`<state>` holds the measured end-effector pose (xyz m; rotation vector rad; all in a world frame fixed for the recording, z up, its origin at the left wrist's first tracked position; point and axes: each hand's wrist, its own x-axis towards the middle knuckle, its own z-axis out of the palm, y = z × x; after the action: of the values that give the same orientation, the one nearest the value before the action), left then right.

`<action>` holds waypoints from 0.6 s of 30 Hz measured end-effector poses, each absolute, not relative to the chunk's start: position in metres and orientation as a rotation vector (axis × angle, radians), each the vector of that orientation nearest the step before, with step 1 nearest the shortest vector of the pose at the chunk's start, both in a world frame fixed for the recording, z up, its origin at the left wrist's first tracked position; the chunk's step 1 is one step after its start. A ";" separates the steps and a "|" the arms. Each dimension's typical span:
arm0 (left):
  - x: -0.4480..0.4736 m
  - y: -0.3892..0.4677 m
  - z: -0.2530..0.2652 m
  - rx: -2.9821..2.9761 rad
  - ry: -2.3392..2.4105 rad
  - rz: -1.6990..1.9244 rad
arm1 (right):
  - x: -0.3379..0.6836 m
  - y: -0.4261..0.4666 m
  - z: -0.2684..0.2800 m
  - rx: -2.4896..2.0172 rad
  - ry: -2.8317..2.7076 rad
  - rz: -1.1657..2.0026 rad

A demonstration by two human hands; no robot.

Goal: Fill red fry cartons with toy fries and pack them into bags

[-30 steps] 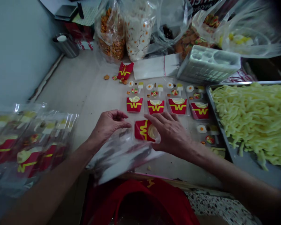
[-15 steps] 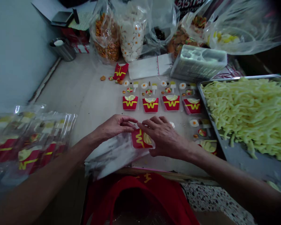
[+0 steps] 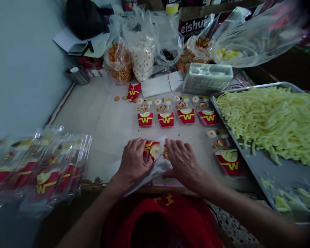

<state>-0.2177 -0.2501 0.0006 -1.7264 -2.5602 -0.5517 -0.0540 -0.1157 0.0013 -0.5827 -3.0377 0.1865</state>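
Observation:
Between my hands, at the front of the table, lies a toy fries pack (image 3: 151, 148), sideways: a red carton with a yellow zigzag and pale fries. A clear plastic bag (image 3: 155, 170) is bunched around and under it. My left hand (image 3: 134, 160) is closed around the carton end, thumb near the fries. My right hand (image 3: 183, 160) is closed over the opposite end, its fingers covering most of the small food pieces there. Just beyond stand several similar packs (image 3: 166, 119) in a row, and another pack (image 3: 227, 162) lies to the right.
A metal tray (image 3: 250, 172) heaped with pale fries (image 3: 271, 117) is at the right. Bagged packs (image 3: 48, 179) overlap at the left edge. Behind are a stack of clear plastic trays (image 3: 208, 79), a flat white packet (image 3: 155, 86), a red carton (image 3: 134, 90) and bags of small pieces (image 3: 143, 62).
My left hand has moved from the bag's edge onto the carton, closing around it. The pack has slid further into the bag between my hands. The camera view has tilted up slightly.

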 end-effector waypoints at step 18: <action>-0.231 -0.229 0.022 -1.503 -2.796 -0.198 | -0.044 -0.127 -0.002 -0.843 -2.951 0.290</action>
<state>-0.2312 -0.2292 0.0224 -1.5035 -2.7958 -0.1978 -0.0441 -0.1271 -0.0020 -0.8429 -2.9512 0.2897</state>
